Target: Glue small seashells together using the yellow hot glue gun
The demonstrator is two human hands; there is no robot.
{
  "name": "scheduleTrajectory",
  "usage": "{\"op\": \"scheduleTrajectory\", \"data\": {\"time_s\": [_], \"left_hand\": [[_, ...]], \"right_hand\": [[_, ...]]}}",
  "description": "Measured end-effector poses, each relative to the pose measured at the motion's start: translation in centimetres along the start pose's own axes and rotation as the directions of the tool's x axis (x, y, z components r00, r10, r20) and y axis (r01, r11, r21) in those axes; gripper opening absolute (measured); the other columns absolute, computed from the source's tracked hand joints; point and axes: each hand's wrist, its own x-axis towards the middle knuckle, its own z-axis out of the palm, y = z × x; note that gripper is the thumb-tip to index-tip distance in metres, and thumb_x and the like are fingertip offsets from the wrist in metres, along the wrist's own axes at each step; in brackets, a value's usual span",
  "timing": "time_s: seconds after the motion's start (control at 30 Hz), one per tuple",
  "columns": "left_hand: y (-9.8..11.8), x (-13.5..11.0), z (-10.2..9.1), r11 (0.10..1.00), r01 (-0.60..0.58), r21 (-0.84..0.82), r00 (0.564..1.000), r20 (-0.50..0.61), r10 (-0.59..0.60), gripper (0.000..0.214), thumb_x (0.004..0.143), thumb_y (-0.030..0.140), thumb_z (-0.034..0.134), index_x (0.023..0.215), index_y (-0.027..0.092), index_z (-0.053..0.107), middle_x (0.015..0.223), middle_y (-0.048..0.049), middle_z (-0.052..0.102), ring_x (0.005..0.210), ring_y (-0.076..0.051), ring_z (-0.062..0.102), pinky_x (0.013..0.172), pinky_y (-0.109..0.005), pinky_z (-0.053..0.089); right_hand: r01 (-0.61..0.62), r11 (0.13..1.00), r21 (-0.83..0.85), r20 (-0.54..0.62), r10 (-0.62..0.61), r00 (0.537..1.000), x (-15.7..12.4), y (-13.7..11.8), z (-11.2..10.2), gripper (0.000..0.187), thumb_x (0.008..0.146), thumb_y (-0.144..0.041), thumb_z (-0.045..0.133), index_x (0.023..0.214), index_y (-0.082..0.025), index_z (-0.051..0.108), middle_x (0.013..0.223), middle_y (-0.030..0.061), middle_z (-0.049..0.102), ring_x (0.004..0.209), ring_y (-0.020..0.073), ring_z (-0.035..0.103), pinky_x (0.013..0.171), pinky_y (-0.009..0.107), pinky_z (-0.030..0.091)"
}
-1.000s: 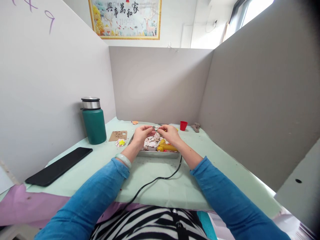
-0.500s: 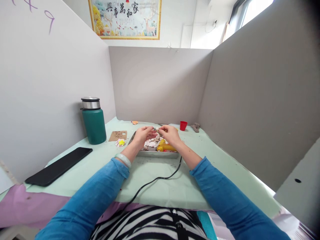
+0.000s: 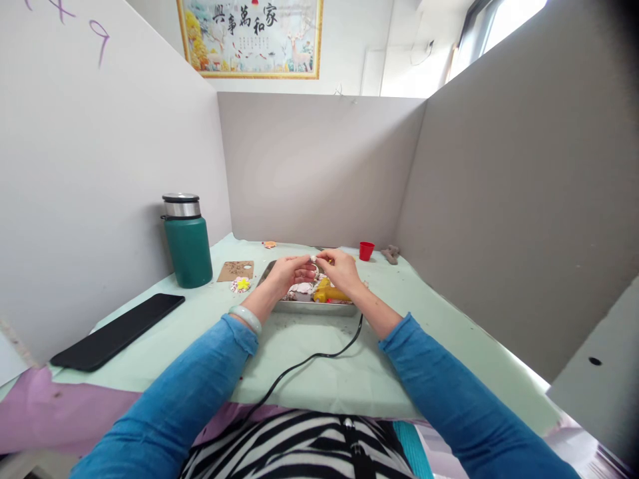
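Pinching a small white piece (image 3: 313,259) between the fingertips of the left hand (image 3: 291,273) and the right hand (image 3: 340,267), above the far part of a metal tray (image 3: 314,308). Both grips narrow, touching the piece from opposite sides; on the left, with the lower fingers loosely curled beneath. Cannot tell which way the piece points, nor any long axis: too small, and partly covered by fingertips.

Inside the tray: a heap of whitish pieces (image 3: 302,288) and a yellow tool (image 3: 332,293) lying roughly left to right, near the right wrist. Behind and to the right, upright on the table (image 3: 459,346), a red cup (image 3: 366,251), with contents not visible from here. At far left, a green bottle (image 3: 187,246), upright and lidded.

Left of the tray, near its edge, a yellow-centred flower piece (image 3: 241,285) just beside a brown card (image 3: 235,271). Closed in by grey partitions (image 3: 319,166) at left, back and right. Open room to the right of the tray; in front, toward the near edge, crossed by a black cord (image 3: 307,360).
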Motion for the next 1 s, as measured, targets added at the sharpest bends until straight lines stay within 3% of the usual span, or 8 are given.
{"op": "scheduleTrajectory", "data": {"time_s": [0.63,0.83,1.0], "left_hand": [[-0.21,0.17,-0.15,1.0,-0.023,0.002,1.0,0.002,0.023,0.028,0.07,0.031,0.072,0.08,0.006,0.064,0.075,-0.0118,0.067,0.058,-0.015,0.063,0.064,-0.03,0.053],[0.03,-0.08,0.16,0.999,-0.028,0.028,0.999,-0.043,0.029,0.038,0.071,0.042,0.07,0.086,0.008,0.061,0.084,-0.0144,0.067,0.061,-0.016,0.064,0.063,-0.031,0.053],[-0.11,0.04,0.09,0.992,-0.112,0.058,0.993,-0.036,0.114,0.039,0.067,0.034,0.074,0.096,0.011,0.061,0.095,-0.0123,0.065,0.071,-0.017,0.064,0.065,-0.032,0.054]], "right_hand": [[0.017,1.0,0.02,-0.011,-0.017,1.0,-0.06,0.0,0.17,0.018,0.078,-0.031,0.054,0.076,-0.021,0.069,0.076,0.0005,0.067,0.071,0.0146,0.057,0.066,0.025,0.039],[-0.056,0.998,0.02,-0.004,0.056,0.998,-0.1,-0.24,0.12,0.02,0.078,-0.029,0.049,0.074,-0.019,0.066,0.072,0.0002,0.066,0.067,0.0137,0.056,0.063,0.024,0.037],[-0.075,0.997,-0.006,0.001,0.075,0.997,-0.15,-0.16,0.14,0.022,0.079,-0.032,0.047,0.075,-0.019,0.065,0.07,0.0002,0.065,0.064,0.0132,0.054,0.06,0.023,0.035]]}}
